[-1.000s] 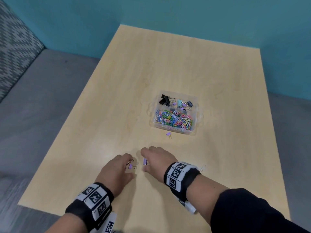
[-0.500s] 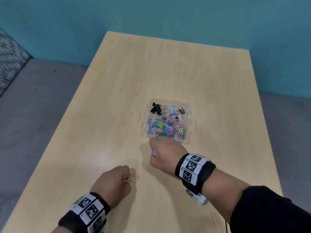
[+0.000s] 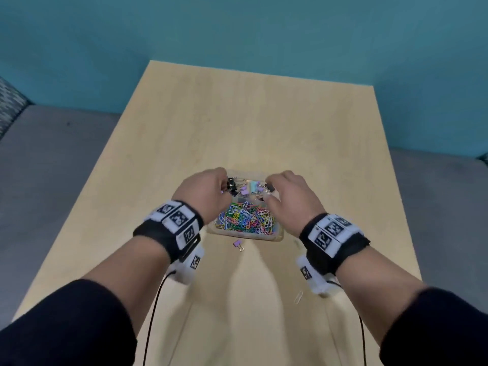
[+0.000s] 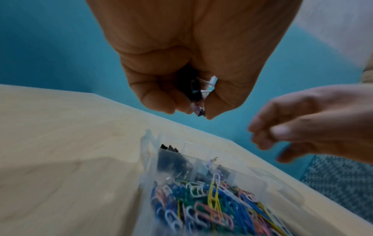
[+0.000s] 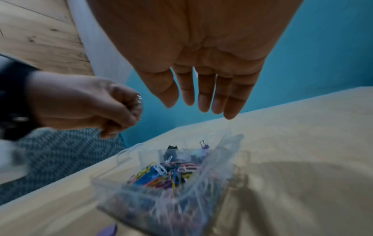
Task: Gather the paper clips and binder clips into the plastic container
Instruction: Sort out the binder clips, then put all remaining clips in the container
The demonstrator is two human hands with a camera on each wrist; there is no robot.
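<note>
A clear plastic container (image 3: 280, 237) sits mid-table, with coloured paper clips (image 3: 247, 220) in its near part and binder clips (image 3: 249, 188) in its far part. My left hand (image 3: 223, 184) hovers over the far left corner. In the left wrist view this left hand (image 4: 189, 112) pinches a black and a purple binder clip (image 4: 196, 97) in curled fingers. My right hand (image 3: 273, 188) hovers over the far right corner. Seen from the right wrist, the right hand (image 5: 201, 103) has straight fingers and holds nothing. A purple binder clip (image 3: 237, 244) lies just before the container.
A white paper clip (image 3: 298, 297) lies on the wooden table (image 3: 264, 114) near my right wrist. Teal walls stand behind the table. Grey floor lies on both sides, and a patterned cushion (image 3: 10, 101) is at far left.
Both hands rose from the table's near part to above the container. The right hand, which pinched a purple clip, now has straight, empty fingers. The left still holds clips.
</note>
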